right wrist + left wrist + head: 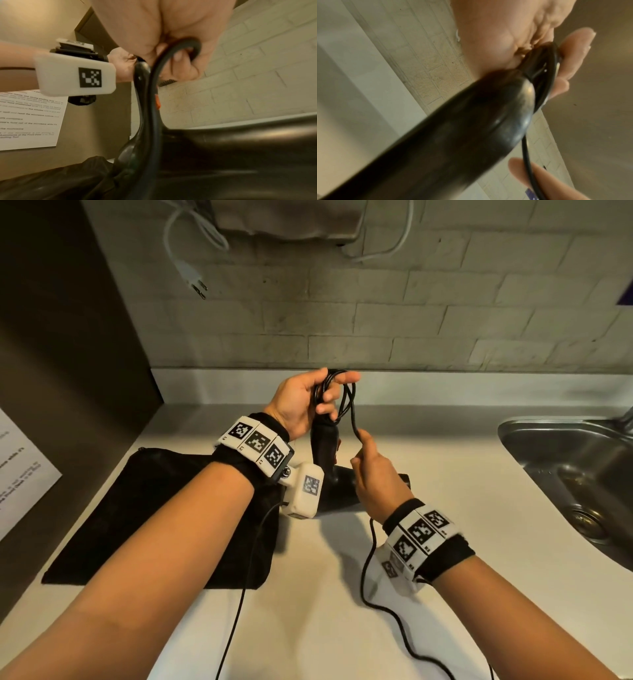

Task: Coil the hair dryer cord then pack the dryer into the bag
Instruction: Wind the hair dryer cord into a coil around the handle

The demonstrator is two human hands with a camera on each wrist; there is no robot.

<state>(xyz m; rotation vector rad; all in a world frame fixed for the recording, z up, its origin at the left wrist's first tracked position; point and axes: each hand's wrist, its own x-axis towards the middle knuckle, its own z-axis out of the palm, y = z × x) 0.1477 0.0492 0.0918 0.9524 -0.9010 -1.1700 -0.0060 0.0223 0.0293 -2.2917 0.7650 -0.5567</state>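
Observation:
The black hair dryer [325,450] stands on the white counter with its handle [453,135] up and its body [240,155] down. My left hand [308,402] grips several loops of the black cord [347,398] just above the handle's end; the loops [546,75] lie across its fingers [573,54]. My right hand [364,450] pinches the cord a little below and to the right of the loops, its fingers [180,58] curled round the cord [154,108]. The slack [368,573] trails toward me over the counter. The black bag [154,508] lies flat at the left, beside the dryer.
A steel sink [565,467] is set into the counter at the right. A white plug [195,280] dangles on the brick wall above. A printed notice [20,474] hangs on the dark panel at the left. My wrist cameras' cables [236,611] run down toward me.

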